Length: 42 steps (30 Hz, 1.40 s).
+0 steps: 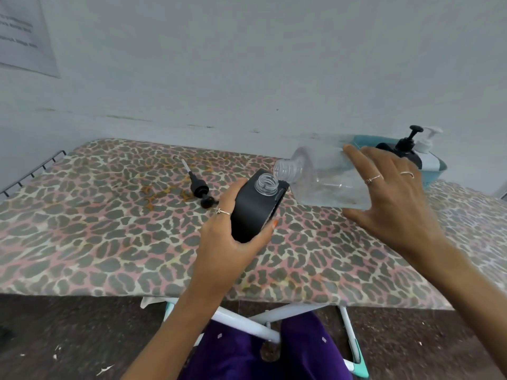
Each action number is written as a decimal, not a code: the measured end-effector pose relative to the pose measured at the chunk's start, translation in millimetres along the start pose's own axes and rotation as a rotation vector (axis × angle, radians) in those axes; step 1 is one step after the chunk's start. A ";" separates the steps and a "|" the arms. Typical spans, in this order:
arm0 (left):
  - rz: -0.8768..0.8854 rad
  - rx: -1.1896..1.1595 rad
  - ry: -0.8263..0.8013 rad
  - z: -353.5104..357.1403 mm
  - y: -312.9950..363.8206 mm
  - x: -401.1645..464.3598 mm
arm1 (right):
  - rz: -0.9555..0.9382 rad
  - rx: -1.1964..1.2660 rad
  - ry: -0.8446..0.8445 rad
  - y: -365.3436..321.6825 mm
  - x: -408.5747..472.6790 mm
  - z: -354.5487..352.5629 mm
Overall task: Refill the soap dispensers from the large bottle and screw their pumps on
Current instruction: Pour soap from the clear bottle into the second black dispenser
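Observation:
My left hand (pixel 227 237) grips a black square soap dispenser (pixel 255 208) with a clear threaded neck, its pump off, tilted a little to the right above the board. My right hand (pixel 392 198) holds the large clear bottle (pixel 321 179) on its side, uncapped mouth pointing left and almost touching the dispenser's neck. Clear liquid lies low in the bottle. A loose black pump (pixel 199 189) with its thin tube lies on the board just left of the dispenser.
The work surface is a leopard-print ironing board (pixel 109 229) against a pale wall. A teal basket (pixel 432 167) at the back right holds a black pump dispenser (pixel 406 145) and a white one (pixel 426 141). A wire rack (pixel 33 171) edges the board's far left.

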<state>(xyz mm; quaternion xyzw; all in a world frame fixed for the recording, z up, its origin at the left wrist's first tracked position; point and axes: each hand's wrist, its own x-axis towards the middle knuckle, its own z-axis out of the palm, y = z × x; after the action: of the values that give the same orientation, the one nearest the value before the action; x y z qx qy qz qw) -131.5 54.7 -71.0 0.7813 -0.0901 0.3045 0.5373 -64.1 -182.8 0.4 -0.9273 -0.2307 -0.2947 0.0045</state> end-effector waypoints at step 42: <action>0.017 0.002 0.016 0.8 -2.4 1.0 | -0.118 -0.187 0.066 2.1 14.6 -32.3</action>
<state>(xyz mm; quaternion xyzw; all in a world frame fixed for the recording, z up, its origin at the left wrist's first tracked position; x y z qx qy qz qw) -129.3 55.2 -72.5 0.7785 -0.0920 0.3155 0.5347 -70.3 -183.1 35.3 -0.8982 -0.2563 -0.3451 -0.0917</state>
